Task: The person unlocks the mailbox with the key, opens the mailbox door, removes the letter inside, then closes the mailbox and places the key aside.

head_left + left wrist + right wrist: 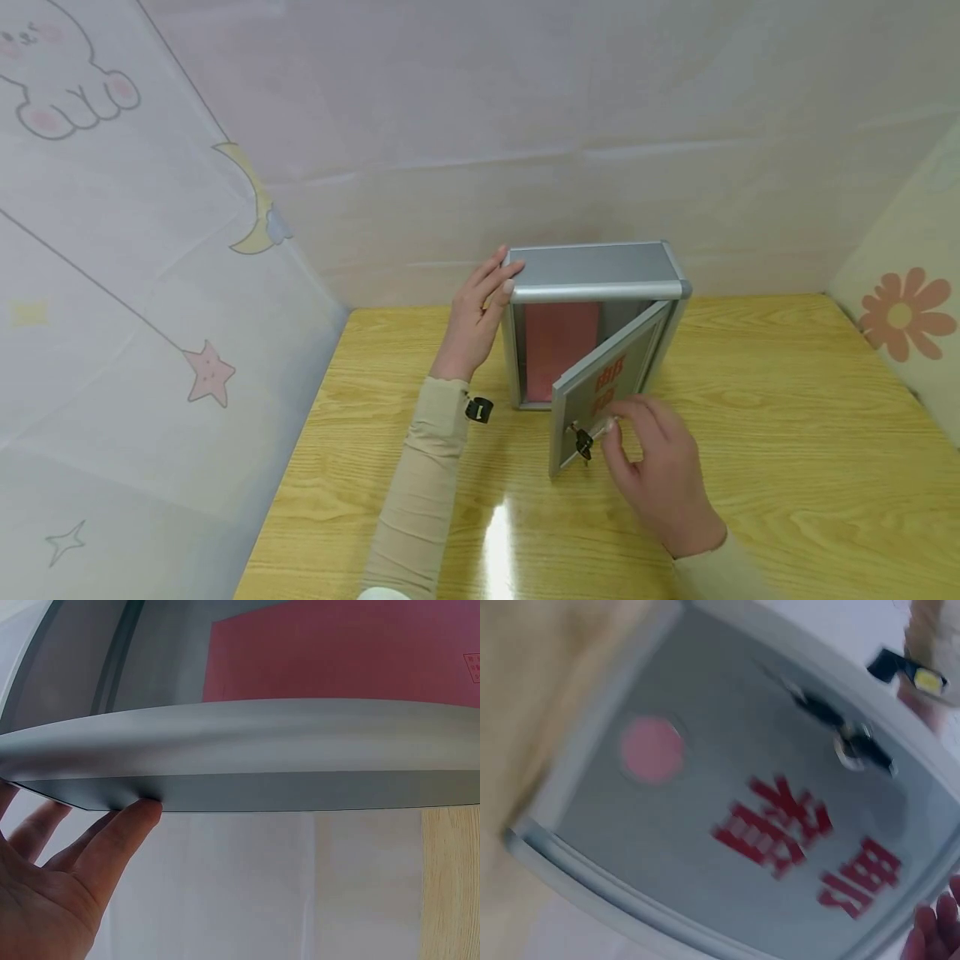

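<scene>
Atop the wooden table point(322, 475), mailbox point(600, 265) apparently being opened: left hand point(478, 315) steadies it, fingers extended; right hand point(662, 471) by the keys point(583, 444), can't tell if gripping; door point(585, 390) likely needs swinging wider.

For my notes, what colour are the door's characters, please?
The characters are red; the right wrist view shows them best.

I stood in a nursery-like corner, its exact kind unclear: creased, cartoon-printed sheeting point(135, 267) rose left of the left grip point(474, 321), a wood-grained table point(780, 433) below.
</scene>
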Demonstrator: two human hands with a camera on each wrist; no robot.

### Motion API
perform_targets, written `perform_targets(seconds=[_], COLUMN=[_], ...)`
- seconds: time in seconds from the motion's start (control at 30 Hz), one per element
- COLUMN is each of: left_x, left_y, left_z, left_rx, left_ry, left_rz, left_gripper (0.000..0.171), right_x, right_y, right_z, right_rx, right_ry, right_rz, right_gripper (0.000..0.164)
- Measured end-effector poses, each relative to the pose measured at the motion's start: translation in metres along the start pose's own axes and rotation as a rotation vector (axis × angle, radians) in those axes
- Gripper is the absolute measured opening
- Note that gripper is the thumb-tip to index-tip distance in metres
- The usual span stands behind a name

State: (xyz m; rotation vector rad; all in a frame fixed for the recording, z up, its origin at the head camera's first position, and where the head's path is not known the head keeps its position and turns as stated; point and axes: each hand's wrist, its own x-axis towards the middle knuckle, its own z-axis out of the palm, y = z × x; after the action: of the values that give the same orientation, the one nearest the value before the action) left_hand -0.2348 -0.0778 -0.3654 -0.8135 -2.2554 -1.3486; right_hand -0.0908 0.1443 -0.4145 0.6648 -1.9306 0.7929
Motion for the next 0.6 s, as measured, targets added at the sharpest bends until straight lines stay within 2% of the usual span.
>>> perform_targets(seconds=[0.07, 0.17, 0.3, 0.47, 0.6], left_x=[0.000, 0.000, 0.000, -0.001, -0.001], left_y=[0.001, 0.001, 0.001, 0.002, 0.002], left_z=[0.000, 0.000, 0.001, 0.000, 0.000], left_rx=[-0.004, 0.000, 0.006, -0.002, 0.001], left_ry=[0.000, 0.000, -0.003, -0.004, -0.004], left_rz=[-0.002, -0.005, -0.011, -0.012, -0.003], left_gripper=[0.046, 0.046, 0.046, 0.047, 0.048], right_x=[0.017, 0.039, 0.054, 0.054, 0.054], right_y=[0.001, 0.000, -0.001, 0.002, 0.002], right_z=[-0.004, -0.006, -0.004, 0.002, 0.005], right_rx=[0.012, 0.020, 0.016, 0.000, -0.018], right_ry=[0.079, 0.099, 0.014, -0.107, -0.139], right_rz=[-0.037, -0.059, -0.039, -0.003, 0.017], right_gripper=[0.036, 0.040, 0.043, 0.047, 0.046])
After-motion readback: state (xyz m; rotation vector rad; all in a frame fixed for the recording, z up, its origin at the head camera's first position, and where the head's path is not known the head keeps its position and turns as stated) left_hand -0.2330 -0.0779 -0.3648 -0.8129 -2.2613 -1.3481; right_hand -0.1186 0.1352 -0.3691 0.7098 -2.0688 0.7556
